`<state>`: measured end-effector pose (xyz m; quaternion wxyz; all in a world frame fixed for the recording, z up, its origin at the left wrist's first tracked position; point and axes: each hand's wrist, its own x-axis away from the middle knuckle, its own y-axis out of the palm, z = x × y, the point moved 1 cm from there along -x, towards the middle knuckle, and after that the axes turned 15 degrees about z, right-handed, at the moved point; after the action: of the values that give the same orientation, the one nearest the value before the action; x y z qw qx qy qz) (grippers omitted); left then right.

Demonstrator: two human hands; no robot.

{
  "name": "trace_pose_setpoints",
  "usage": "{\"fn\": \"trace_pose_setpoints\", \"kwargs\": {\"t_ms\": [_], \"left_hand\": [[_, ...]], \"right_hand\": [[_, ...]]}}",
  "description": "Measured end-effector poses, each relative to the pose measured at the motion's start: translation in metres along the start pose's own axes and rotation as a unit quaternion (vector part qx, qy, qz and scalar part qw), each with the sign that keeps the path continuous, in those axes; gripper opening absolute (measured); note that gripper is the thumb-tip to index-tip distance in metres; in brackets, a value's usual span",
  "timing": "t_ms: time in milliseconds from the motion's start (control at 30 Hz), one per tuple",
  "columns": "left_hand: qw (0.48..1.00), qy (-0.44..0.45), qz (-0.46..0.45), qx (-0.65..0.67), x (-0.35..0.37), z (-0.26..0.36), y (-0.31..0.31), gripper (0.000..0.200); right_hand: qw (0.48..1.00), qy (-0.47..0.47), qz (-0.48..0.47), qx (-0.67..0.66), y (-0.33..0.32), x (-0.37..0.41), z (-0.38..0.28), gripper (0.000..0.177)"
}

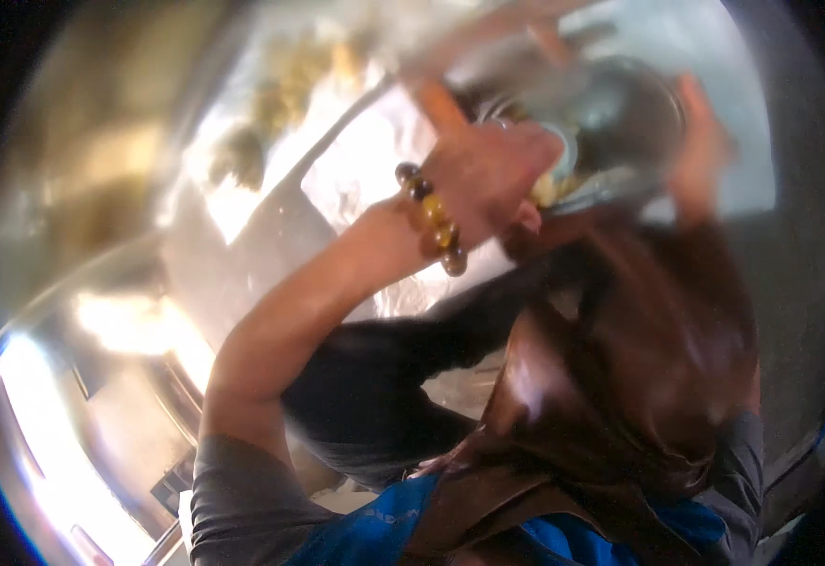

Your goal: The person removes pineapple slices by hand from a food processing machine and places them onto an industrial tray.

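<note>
My left hand [497,174], with a beaded bracelet on its wrist, is closed, its fingers curled beside a pale round rim [569,151]. What sits inside its grip is hidden. A large, round, dark grey bowl [629,108] lies just to the right, blurred, with pale yellowish pieces [552,189] near its lower left side. Against the bowl's right side is my right hand [700,146], smeared by motion, its fingers pointing up along the rim and seeming to grip it.
Another person's arm [459,42] reaches in at the top. Shiny white sheeting [365,160] covers a surface behind my left wrist, with blurred yellowish items [299,85] farther back. A brown apron [620,377] spans my front. Bright glare [129,321] lies at the left.
</note>
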<state>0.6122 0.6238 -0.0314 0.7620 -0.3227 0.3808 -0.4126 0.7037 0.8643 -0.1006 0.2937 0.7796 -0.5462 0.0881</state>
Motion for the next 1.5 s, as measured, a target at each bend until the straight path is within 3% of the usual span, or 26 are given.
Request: {"fn": "trace_pose_setpoints", "kwargs": {"t_ms": [67,167,267,300,433,533,633,800,933,1000,1100,1333,1500], "left_hand": [[0.999,0.014,0.033,0.027,0.004,0.0,-0.001,0.049],[0.997,-0.021,-0.08,-0.008,0.004,0.003,-0.001,0.042],[0.997,-0.001,-0.071,0.028,0.012,-0.004,0.007,0.039],[0.998,0.002,-0.055,0.043,0.013,-0.008,0.011,0.036],[0.995,-0.03,-0.08,0.045,-0.004,-0.003,0.003,0.036],[0.994,-0.019,-0.103,0.044,-0.006,-0.004,0.007,0.035],[0.995,-0.034,-0.055,0.08,-0.002,-0.009,0.008,0.034],[0.991,-0.046,-0.022,0.125,0.005,-0.017,0.006,0.033],[0.994,-0.067,-0.033,0.077,0.0,-0.006,-0.001,0.034],[0.991,-0.11,-0.062,-0.035,0.001,0.006,-0.002,0.034],[0.985,-0.111,-0.1,-0.089,-0.002,0.017,0.007,0.033],[0.973,-0.177,-0.129,-0.069,-0.008,0.022,0.006,0.03],[0.973,-0.221,-0.061,0.008,-0.002,0.016,0.01,0.034]], "right_hand": [[0.999,0.013,-0.048,-0.018,0.0,0.003,0.002,0.03],[1.0,0.011,0.001,-0.01,0.002,0.009,0.009,0.031],[0.998,-0.06,-0.008,0.023,-0.001,0.02,0.013,0.034],[1.0,-0.005,0.006,0.002,-0.008,-0.002,0.017,0.033],[0.999,0.011,-0.044,0.006,-0.006,-0.009,0.008,0.033],[0.997,-0.067,0.004,0.035,0.003,0.016,-0.001,0.034],[1.0,0.003,0.028,-0.009,0.002,-0.003,0.004,0.033],[0.998,-0.06,0.005,0.028,-0.004,0.005,0.004,0.03],[0.998,-0.061,-0.004,0.026,-0.01,-0.008,0.007,0.029],[1.0,0.022,-0.019,0.006,-0.014,-0.016,0.012,0.028],[0.999,0.021,-0.036,-0.006,-0.013,-0.019,0.013,0.027],[0.994,-0.095,-0.004,0.05,-0.002,0.01,0.001,0.027],[0.996,-0.071,-0.009,0.054,-0.007,0.003,0.004,0.025]]}}
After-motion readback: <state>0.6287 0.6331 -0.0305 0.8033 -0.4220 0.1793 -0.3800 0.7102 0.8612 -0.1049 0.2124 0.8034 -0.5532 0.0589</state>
